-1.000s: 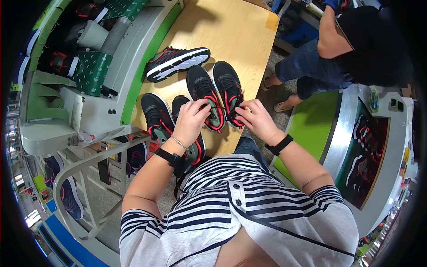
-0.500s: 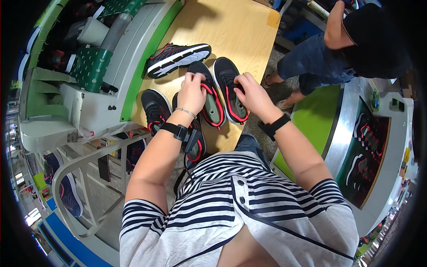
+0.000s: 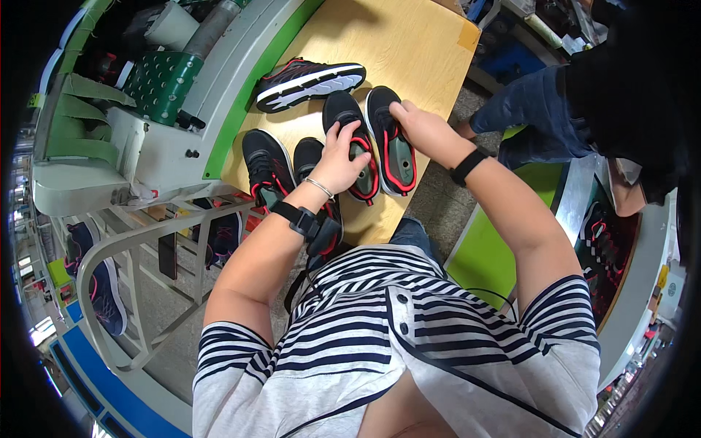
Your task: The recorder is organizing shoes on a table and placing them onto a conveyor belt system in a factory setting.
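Observation:
Two black sneakers with red collar lining stand side by side on a wooden table. My left hand (image 3: 339,162) lies over the opening of the left sneaker (image 3: 342,109), fingers spread and curved, not wrapped around it. At the laces of the right sneaker (image 3: 382,101), my right hand (image 3: 432,133) has its fingers closed on the upper; the thumb is mostly hidden. Nearer my left forearm stand another black sneaker (image 3: 264,155) and one partly covered by that arm (image 3: 307,157). Farther off, a sneaker lies on its side (image 3: 310,84), its white and black sole facing me.
The wooden table (image 3: 394,40) borders a green-edged machine (image 3: 234,120) on the left. A metal rack (image 3: 139,292) below holds dark shoes (image 3: 106,296). At right, another person in jeans (image 3: 522,109) stands by a green-topped bench (image 3: 482,241); more shoes lie beyond.
My left hand's fingers have spread, and the hand has shifted nearer the sneaker's opening. My right hand has moved toward its sneaker's toe. The other person has come closer. The view has shifted slightly.

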### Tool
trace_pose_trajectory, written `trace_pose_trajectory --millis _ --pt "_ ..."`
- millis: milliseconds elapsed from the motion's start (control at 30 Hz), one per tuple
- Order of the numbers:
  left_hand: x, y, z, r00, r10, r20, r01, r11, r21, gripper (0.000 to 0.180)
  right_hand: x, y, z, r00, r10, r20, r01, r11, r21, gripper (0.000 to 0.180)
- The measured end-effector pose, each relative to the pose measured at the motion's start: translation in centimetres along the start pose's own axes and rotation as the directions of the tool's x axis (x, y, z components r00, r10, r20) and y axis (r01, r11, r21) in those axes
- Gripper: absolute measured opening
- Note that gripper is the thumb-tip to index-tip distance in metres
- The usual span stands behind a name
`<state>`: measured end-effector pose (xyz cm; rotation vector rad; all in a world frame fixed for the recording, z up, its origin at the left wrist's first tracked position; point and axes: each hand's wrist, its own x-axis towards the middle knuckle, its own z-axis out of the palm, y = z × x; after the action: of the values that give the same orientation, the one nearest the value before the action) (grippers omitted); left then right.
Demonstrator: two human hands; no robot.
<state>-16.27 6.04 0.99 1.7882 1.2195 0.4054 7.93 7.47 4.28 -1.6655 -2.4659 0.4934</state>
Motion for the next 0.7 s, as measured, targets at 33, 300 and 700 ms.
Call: trace_pose_trajectory --millis 33,300,700 --pt "-0.3 -0.2 0.3 1.0 0.002 -0.006 -0.003 1.0 -0.005 0.075 -0.7 -0.1 0.2 1.0 -0.004 0.001 0.004 1.0 -0.007 0.029" --pt "-1.6 -0.5 1.5 0.992 0.05 -0.116 -0.063 0.992 -0.111 0.099 -5.4 -4.0 0.2 0.906 0.4 -0.14 -0.287 0.821 0.493 0.024" --pt "-1.9 1.6 5.7 0.927 -0.008 -0.374 -0.053 0.987 -0.152 0.107 -4.4 -0.5 8.8 0.729 0.654 -0.202 -0.234 0.515 0.825 0.058"
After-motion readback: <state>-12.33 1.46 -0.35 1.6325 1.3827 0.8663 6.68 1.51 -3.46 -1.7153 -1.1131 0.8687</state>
